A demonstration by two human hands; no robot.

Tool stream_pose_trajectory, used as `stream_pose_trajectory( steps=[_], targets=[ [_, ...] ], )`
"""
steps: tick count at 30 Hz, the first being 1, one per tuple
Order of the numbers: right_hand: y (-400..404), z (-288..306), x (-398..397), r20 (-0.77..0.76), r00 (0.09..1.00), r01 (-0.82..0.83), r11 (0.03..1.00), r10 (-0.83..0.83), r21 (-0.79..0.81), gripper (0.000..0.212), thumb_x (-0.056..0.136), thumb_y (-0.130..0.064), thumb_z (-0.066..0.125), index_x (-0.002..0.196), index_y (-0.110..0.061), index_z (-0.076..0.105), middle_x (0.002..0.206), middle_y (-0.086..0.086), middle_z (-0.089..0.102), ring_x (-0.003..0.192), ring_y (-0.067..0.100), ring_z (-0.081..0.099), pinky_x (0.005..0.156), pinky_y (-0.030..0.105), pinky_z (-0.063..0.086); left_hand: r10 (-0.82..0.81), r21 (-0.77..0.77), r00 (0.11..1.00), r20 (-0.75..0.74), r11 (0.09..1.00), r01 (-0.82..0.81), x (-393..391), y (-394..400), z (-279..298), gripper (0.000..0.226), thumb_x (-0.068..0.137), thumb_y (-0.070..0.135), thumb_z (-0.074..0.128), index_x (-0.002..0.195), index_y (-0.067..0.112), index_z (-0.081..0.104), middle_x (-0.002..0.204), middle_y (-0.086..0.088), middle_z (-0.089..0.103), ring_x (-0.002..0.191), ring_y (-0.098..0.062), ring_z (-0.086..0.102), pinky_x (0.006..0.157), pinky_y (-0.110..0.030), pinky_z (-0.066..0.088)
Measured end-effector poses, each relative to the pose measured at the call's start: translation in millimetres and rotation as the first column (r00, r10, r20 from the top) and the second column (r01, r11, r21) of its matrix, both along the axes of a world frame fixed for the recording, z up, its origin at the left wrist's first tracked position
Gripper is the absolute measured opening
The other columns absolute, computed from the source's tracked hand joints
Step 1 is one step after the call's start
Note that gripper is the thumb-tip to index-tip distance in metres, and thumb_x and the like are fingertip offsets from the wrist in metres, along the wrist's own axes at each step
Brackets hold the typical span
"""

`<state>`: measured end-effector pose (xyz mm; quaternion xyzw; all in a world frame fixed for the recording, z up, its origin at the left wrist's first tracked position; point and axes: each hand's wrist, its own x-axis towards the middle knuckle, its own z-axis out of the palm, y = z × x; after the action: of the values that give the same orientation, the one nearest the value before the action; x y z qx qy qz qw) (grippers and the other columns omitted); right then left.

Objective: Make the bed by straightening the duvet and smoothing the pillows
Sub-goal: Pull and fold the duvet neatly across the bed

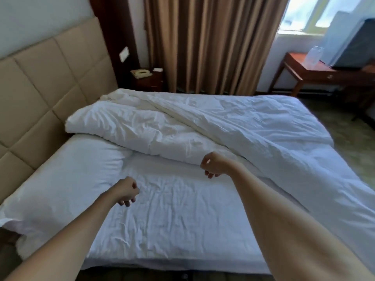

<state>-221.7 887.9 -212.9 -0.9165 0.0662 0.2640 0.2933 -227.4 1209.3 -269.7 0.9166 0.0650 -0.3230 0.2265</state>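
The duvet (203, 126) lay bunched and folded back on the far half of the bed, a soft white heap thick with creases, one cream-toned fold running diagonally through it. On the near side of the duvet the bare sheet (172, 216) showed, white cotton, finely wrinkled all over. Left of the duvet, against the headboard, sat a plump white pillow (67, 187), its near corner drooping off the mattress edge; whether a second pillow hid under the duvet could not be told.

Both hands hung above the sheet, just short of the duvet's near edge. The left hand (126, 191) had its fingers curled loosely under, holding nothing. The right hand (212, 165) was likewise loosely curled and empty, close to the duvet's edge but apart from it.

Beyond the pillow rose the headboard (40, 94), padded tan panels stitched in a grid. Past the duvet's far end stood a dark wooden nightstand (150, 80) with a cream telephone (141, 73), too blurred for any lettering. Behind that hung ribbed brown curtains (213, 43). Far right of the duvet stood a reddish wooden desk (308, 72) bearing an old boxy television (353, 45), cut off by the frame, and something clear and plastic, hard to make out.
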Motion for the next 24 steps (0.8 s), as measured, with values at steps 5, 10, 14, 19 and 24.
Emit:
stream_pose_trajectory(
  steps=[5, 10, 14, 19, 24],
  targets=[
    [-81.4, -24.4, -96.8, -0.084, 0.979, 0.192, 0.979, -0.185, 0.072, 0.022, 0.099, -0.023, 0.050, 0.109, -0.009, 0.063, 0.086, 0.004, 0.073, 0.067, 0.012, 0.069, 0.064, 0.026, 0.055, -0.235, -0.031, 0.972, 0.009, 0.972, 0.235, -40.9, -94.9, -14.8, 0.023, 0.099, 0.017, 0.045, 0.098, 0.001, 0.061, 0.083, -0.012, 0.073, 0.055, -0.020, 0.064, 0.050, -0.026, 0.046],
    [-172.4, -42.3, -183.4, -0.154, 0.940, 0.317, 0.947, -0.306, 0.050, 0.023, 0.100, -0.022, 0.050, 0.112, -0.008, 0.063, 0.091, 0.007, 0.074, 0.071, 0.013, 0.070, 0.065, 0.027, 0.055, -0.371, -0.047, 0.928, -0.022, 0.928, 0.370, -86.4, -184.1, -19.4, 0.022, 0.099, 0.018, 0.044, 0.099, 0.004, 0.061, 0.083, -0.009, 0.073, 0.060, -0.019, 0.069, 0.052, -0.027, 0.050],
    [-243.5, -50.6, -224.5, -0.122, 0.922, 0.382, 0.916, -0.368, 0.122, 0.022, 0.100, -0.023, 0.051, 0.111, -0.010, 0.064, 0.089, 0.006, 0.073, 0.069, 0.013, 0.070, 0.067, 0.028, 0.055, -0.391, -0.004, 0.919, -0.044, 0.920, 0.391, -113.5, -251.8, -22.7, 0.021, 0.098, 0.019, 0.044, 0.101, 0.005, 0.060, 0.085, -0.008, 0.073, 0.060, -0.019, 0.068, 0.052, -0.026, 0.049],
    [-347.6, -59.2, -268.3, -0.114, 0.908, 0.415, 0.902, -0.403, 0.119, 0.022, 0.100, -0.024, 0.051, 0.110, -0.010, 0.065, 0.086, 0.006, 0.073, 0.069, 0.015, 0.069, 0.063, 0.026, 0.054, -0.377, -0.044, 0.926, -0.010, 0.925, 0.377, -151.6, -362.4, -27.9, 0.023, 0.098, 0.018, 0.044, 0.105, 0.002, 0.059, 0.087, -0.010, 0.073, 0.062, -0.020, 0.067, 0.054, -0.026, 0.049],
    [-439.1, -70.8, -300.6, -0.142, 0.906, 0.404, 0.915, -0.399, 0.005, 0.024, 0.099, -0.022, 0.051, 0.111, -0.009, 0.065, 0.087, 0.007, 0.074, 0.069, 0.014, 0.071, 0.059, 0.025, 0.053, -0.364, -0.119, 0.929, -0.067, 0.927, 0.355, -194.1, -452.4, -39.9, 0.021, 0.096, 0.020, 0.045, 0.104, 0.007, 0.059, 0.086, -0.007, 0.074, 0.062, -0.019, 0.069, 0.058, -0.027, 0.052]
  ],
)
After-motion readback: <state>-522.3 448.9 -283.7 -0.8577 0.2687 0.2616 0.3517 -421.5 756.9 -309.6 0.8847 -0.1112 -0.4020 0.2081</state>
